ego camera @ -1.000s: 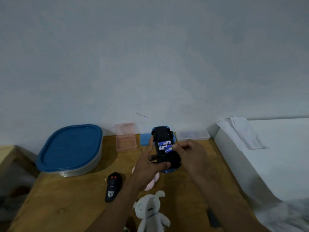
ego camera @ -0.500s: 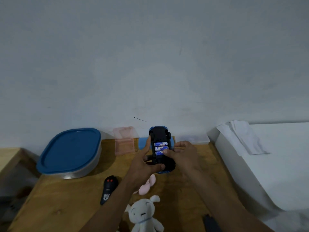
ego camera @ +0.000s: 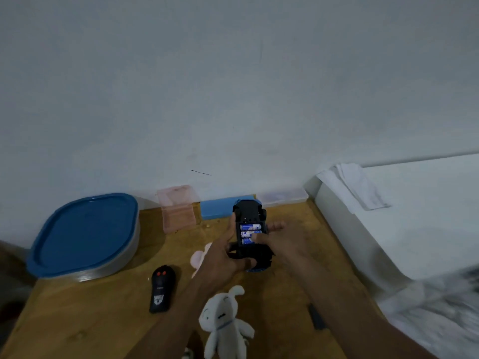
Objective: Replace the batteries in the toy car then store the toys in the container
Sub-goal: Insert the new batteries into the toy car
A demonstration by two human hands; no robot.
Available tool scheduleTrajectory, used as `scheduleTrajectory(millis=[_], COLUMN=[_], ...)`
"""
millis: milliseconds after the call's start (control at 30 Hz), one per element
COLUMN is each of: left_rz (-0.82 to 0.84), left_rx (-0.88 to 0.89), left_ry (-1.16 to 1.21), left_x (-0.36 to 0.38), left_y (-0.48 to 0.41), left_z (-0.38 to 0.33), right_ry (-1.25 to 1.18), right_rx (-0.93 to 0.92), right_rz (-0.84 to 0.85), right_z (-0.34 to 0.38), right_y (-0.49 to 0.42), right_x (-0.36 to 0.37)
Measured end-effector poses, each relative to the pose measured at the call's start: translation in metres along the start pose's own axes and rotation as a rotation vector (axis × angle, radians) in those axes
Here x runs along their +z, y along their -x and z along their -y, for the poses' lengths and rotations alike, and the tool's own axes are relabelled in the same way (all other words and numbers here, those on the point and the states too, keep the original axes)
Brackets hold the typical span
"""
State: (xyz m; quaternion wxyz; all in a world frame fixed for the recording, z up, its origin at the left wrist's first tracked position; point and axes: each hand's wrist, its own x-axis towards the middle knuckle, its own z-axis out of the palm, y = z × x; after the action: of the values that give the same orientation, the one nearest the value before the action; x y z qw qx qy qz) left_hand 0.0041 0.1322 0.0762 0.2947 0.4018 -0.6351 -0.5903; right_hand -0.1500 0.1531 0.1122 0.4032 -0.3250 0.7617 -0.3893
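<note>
Since half a second ago the right hand has uncurled: its fingers now stretch out straight beside the toy car, one tip touching the lowest of three blue batteries in the open underside. The left hand grips the upturned car, thumb along its side, over the wooden table. Nearby lie a pink plush, a white plush, a black remote control and a blue-lidded container.
</note>
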Motion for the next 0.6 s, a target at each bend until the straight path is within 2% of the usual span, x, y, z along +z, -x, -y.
scheduleTrajectory(millis=[400,600], left_rz=[0.214,0.244], left_rx=[-0.008,-0.032], left_ry=[-0.070,-0.048], left_x=[0.028,0.059], left_y=[0.010,0.015], left_z=[0.032,0.035], right_ry=[0.034,0.042], right_rx=[0.111,0.106], right_rz=[-0.147,-0.174], right_z=[-0.036,-0.054], right_y=[0.032,0.041], right_x=[-0.011,-0.029])
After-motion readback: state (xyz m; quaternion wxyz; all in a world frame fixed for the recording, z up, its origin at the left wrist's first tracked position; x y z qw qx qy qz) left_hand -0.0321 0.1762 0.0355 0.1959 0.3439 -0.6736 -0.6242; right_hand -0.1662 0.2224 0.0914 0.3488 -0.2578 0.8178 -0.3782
